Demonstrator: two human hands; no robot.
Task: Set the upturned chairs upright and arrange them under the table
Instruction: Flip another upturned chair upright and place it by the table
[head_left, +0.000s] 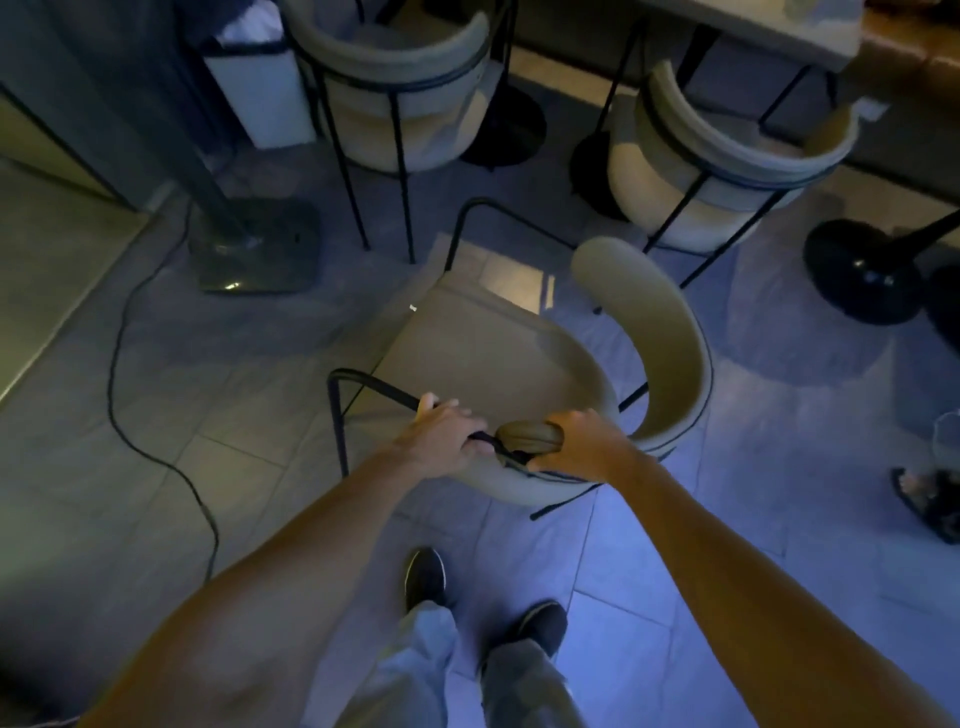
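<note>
**Kid A:** What does the head camera see in the middle?

**Kid B:** A beige padded chair with thin black metal legs (483, 353). It is tipped over, not standing straight, on the grey tiled floor (260, 441). I cannot tell which part touches the floor.

**Kid A:** Where are the hands?

**Kid B:** The left hand (447, 431) is curled tight round a black leg bar of that chair. The right hand (576, 441) is just beside it, at three o'clock from it. It grips the edge of the curved back, by its rounded end. So both hands are holding the chair.

**Kid A:** Are there more chairs?

**Kid B:** Two. A round beige chair on black legs (395, 104) stands upright at twelve o'clock from the tipped one. A second round beige chair (727, 156) stands at two o'clock, partly under the pale table top (753, 31).

**Kid A:** What else is on the floor?

**Kid B:** A black round table foot (862, 270) at three o'clock. A grey square stand base (260, 244) at ten o'clock, with a thin black cable (119, 364) running down past it at nine o'clock. A white box (260, 88) sits at eleven o'clock.

**Kid A:** And close to the camera?

**Kid B:** At six o'clock, the person's two dark shoes (426, 577) and light trousers. Far out at four o'clock is somebody else's foot in a dark sandal (924, 499).
</note>
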